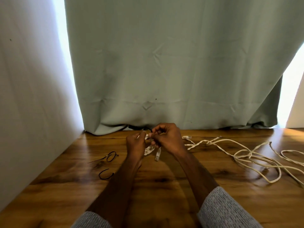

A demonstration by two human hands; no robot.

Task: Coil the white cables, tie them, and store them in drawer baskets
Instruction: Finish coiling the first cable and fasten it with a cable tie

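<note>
Both hands worked at lower centre of the frame: left hand (135, 143) and right hand (166, 137) each pinched a small coil of white cable (150, 149), connector end dangling below. More white cables (253, 155) sprawled loose lower right on the glossy wooden table (164, 186). Thin, limp, light cord, probably springy; best gripped across the gathered loops. Two black ties (108, 165) lay lower left. Grey-green curtain (164, 63) behind.
</note>
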